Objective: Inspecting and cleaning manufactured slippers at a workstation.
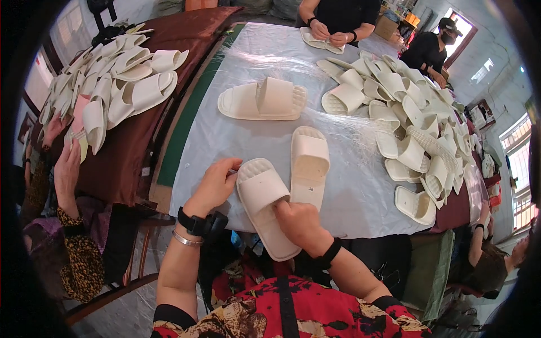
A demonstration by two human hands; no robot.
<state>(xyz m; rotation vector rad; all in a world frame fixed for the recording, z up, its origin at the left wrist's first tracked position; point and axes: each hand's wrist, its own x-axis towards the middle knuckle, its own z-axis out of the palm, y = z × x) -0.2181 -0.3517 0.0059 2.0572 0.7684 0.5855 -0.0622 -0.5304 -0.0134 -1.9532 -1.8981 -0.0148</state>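
Observation:
An off-white slipper [262, 197] is held tilted over the table's near edge, its toe pointing away from me. My right hand [304, 225] grips it by the side, with the thumb at the strap opening. My left hand [214, 186] is curled at its toe edge; the fingertips are partly hidden there. Just right of it, a second slipper [311, 163] lies on the table with a few small dark specks on its footbed. Farther off, a pair of slippers [276, 100] lies sideways, toes pointing opposite ways.
A large heap of slippers [417, 107] covers the table's right side, beside loose clear threads [352, 132]. Another heap [124, 73] lies on a brown-covered table [155, 121] at left, with a co-worker's hands [65, 158] near it. Across the table, another person's hands [329, 34] hold slippers.

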